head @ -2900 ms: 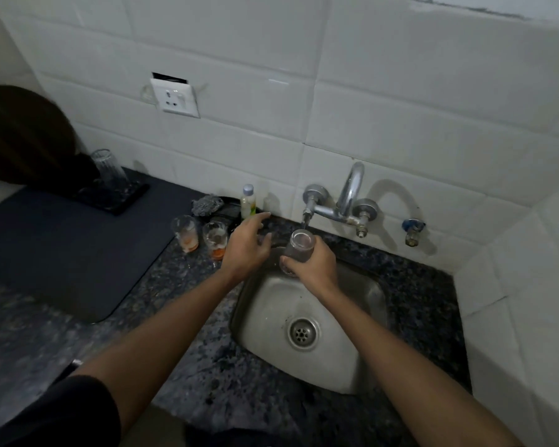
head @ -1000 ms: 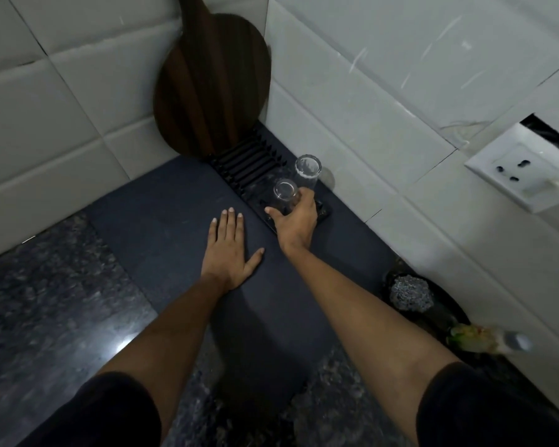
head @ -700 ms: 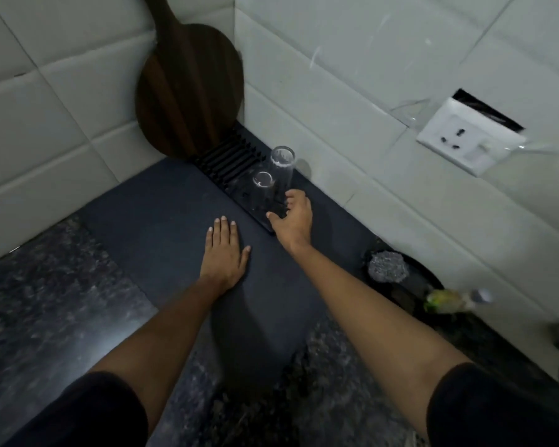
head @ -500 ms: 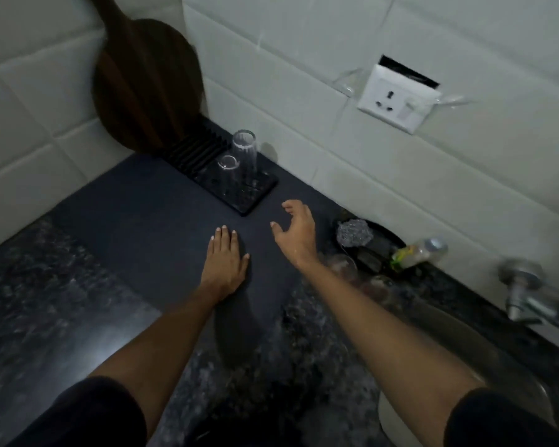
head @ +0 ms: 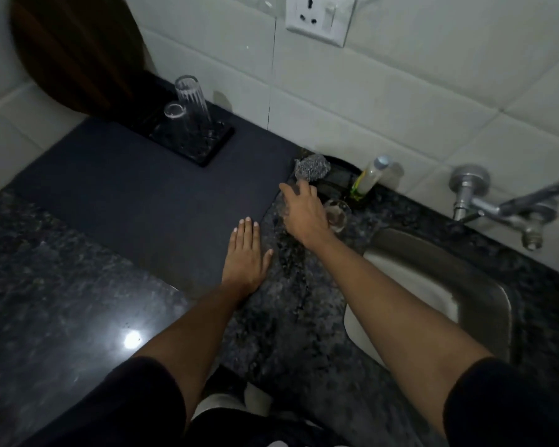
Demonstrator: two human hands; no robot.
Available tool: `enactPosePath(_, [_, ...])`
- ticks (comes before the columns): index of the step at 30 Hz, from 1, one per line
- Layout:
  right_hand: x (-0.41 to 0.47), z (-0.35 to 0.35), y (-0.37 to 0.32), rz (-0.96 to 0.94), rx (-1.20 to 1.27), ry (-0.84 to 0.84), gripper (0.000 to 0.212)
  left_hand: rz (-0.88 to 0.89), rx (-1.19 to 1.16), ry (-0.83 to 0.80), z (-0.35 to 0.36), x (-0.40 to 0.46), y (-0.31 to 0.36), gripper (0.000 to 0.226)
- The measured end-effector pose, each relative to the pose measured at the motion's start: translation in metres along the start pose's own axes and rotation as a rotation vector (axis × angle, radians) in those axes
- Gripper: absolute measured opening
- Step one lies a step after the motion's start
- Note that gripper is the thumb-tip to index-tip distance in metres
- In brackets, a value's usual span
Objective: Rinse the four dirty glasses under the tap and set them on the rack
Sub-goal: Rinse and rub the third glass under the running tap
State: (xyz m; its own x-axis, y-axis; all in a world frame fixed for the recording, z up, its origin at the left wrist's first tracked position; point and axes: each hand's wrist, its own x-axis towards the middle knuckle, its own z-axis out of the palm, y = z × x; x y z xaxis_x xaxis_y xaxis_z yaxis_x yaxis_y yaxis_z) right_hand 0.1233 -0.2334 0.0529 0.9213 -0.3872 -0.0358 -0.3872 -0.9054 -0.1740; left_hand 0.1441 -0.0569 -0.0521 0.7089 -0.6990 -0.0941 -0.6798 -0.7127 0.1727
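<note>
Two clear glasses stand upside down on the black rack (head: 207, 150) by the wall: a tall ribbed glass (head: 191, 96) and a shorter glass (head: 175, 113) in front of it. A dirty glass (head: 338, 214) stands on the granite counter left of the sink (head: 439, 285). My right hand (head: 304, 216) hovers just left of it with fingers apart; a second glass shows faintly under its fingers, mostly hidden. My left hand (head: 246, 253) lies flat on the counter at the dark mat's edge. The tap (head: 497, 206) juts from the wall at the right.
A steel scrubber (head: 312, 167) and a small soap bottle (head: 368, 177) sit on a dark dish beyond my right hand. A round wooden board (head: 78, 53) leans on the wall behind the rack. A dark mat (head: 136, 195) covers the counter's left part. A wall socket (head: 320, 17) is above.
My right hand set the rinsed glass on the rack next to the tall one, let go and moved right to the dirty glasses. My left hand stays flat on the counter.
</note>
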Motion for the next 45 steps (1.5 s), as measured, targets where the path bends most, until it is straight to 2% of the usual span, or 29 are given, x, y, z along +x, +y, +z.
enactPosePath(7, [-0.004, -0.008, -0.001, -0.001, 0.109, 0.084, 0.065, 0.010, 0.035, 0.031, 0.000, 0.000, 0.003, 0.075])
enactPosePath(12, [-0.054, -0.017, -0.003, 0.150, 0.423, 0.168, 0.075, 0.003, -0.052, 0.007, -0.001, -0.006, 0.006, 0.072])
enactPosePath(16, [-0.112, -0.022, 0.018, 0.194, 0.539, 0.188, 0.076, 0.047, -0.148, 0.037, -0.006, -0.020, 0.026, 0.067])
enactPosePath(20, [-0.174, -0.024, 0.056, 0.295, 0.605, 0.251, 0.075, 0.121, -0.304, 0.146, -0.016, -0.049, 0.082, 0.050])
enactPosePath(24, [-0.227, -0.036, 0.105, 0.437, 0.632, 0.345, 0.075, 0.228, -0.443, 0.119, -0.013, -0.076, 0.158, 0.032])
enactPosePath(30, [-0.271, -0.074, 0.181, 0.547, 0.606, 0.459, 0.061, 0.391, -0.618, 0.132, -0.041, -0.044, 0.266, 0.038])
enactPosePath(32, [-0.274, -0.089, 0.197, 0.587, 0.618, 0.510, 0.063, 0.428, -0.653, 0.152, -0.055, -0.027, 0.297, 0.040])
enactPosePath(37, [-0.266, -0.124, 0.226, 0.657, 0.587, 0.613, 0.076, 0.356, -0.794, 0.191, -0.085, 0.022, 0.350, 0.043])
enactPosePath(41, [-0.249, -0.149, 0.237, 0.664, 0.593, 0.692, 0.058, 0.310, -0.848, 0.137, -0.104, 0.059, 0.373, 0.044])
enactPosePath(45, [-0.233, -0.161, 0.238, 0.688, 0.546, 0.691, 0.056, 0.275, -0.752, 0.108, -0.108, 0.086, 0.382, 0.030])
